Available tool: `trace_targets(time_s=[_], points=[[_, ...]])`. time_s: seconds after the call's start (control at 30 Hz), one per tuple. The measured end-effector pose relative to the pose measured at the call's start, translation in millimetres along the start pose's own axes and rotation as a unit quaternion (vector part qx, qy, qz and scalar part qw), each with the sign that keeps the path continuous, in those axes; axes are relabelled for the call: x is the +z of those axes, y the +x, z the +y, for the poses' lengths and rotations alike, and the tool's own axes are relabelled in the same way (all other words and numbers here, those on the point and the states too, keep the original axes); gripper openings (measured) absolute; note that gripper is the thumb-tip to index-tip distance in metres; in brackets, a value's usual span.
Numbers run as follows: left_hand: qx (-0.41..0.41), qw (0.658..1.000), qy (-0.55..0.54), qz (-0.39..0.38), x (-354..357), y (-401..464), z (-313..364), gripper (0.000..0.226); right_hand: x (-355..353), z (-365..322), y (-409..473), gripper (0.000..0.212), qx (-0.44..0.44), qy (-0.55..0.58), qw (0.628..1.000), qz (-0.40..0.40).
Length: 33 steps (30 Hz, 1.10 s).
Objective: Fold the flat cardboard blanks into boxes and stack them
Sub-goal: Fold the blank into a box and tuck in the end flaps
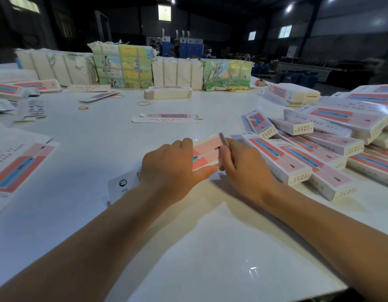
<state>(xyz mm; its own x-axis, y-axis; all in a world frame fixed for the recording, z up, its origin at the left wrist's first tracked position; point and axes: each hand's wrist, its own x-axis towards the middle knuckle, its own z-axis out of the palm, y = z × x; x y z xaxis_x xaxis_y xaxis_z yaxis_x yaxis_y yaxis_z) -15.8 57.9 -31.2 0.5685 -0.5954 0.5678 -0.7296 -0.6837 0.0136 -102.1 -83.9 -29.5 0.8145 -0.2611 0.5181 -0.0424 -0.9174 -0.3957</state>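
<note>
A pink, red and white cardboard blank [207, 152] is held just above the white counter [188, 247], near its middle, partly folded with one end flap raised. It is gripped at its near side by the left hand [169, 168], thumb stretched beneath its edge, and its raised flap is pinched by the curled fingers [226, 156] of the right hand [243, 168]. Bare counter is left open in front of and to the left of the hands. Close on the right, a pile of folded boxes [319, 147] is spread to the counter's edge. Farther off, a single flat blank [166, 118], rubber bands [143, 103] and a stack of blanks [168, 92] are seen; wrapped bundles [123, 66] are lined along the far side.
</note>
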Motion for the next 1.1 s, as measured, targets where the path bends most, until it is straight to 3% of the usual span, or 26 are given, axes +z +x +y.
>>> trace_targets(time_s=[0.1,0.2,0.33,0.43,0.5,0.63,0.7,0.83,0.93,1.1], points=[[0.020,0.999,0.027,0.022,-0.6,-0.6,2.6,0.063,0.4,-9.3,-4.9,0.028,-0.014,0.008,1.000,-0.011],[0.025,0.999,0.014,0.037,-3.6,-0.3,1.0,0.061,-0.9,-17.4,-6.6,0.041,0.054,0.173,0.983,-0.002],[0.024,0.997,-0.041,0.054,-6.4,-1.0,-1.8,0.065,-6.1,-13.3,5.1,0.042,0.199,0.473,0.858,-0.014],[0.024,0.997,-0.037,0.062,-7.2,0.0,-0.7,0.065,-6.0,-12.9,6.0,0.039,0.188,0.541,0.818,-0.040],[0.027,0.997,-0.025,0.062,-6.7,0.3,-0.6,0.064,-3.7,-11.6,5.1,0.030,0.175,0.533,0.827,-0.036],[0.049,0.997,-0.019,0.061,-6.3,-2.2,1.5,0.062,-0.8,-11.6,0.5,0.025,0.113,0.424,0.899,0.004],[0.055,0.996,-0.027,0.064,-7.0,-3.0,1.2,0.061,-0.8,-13.2,-0.9,0.026,0.098,0.390,0.916,0.015],[0.058,0.994,-0.062,0.074,-11.8,-2.2,0.8,0.063,-5.3,-11.9,1.1,0.042,0.121,0.441,0.889,0.009],[0.056,0.993,-0.068,0.080,-11.5,-2.3,-0.4,0.062,-6.7,-9.1,3.2,0.041,0.150,0.473,0.868,-0.007],[0.066,0.994,-0.058,0.071,-8.2,-2.6,-1.8,0.060,-5.4,-8.6,3.3,0.040,0.162,0.457,0.874,-0.029]])
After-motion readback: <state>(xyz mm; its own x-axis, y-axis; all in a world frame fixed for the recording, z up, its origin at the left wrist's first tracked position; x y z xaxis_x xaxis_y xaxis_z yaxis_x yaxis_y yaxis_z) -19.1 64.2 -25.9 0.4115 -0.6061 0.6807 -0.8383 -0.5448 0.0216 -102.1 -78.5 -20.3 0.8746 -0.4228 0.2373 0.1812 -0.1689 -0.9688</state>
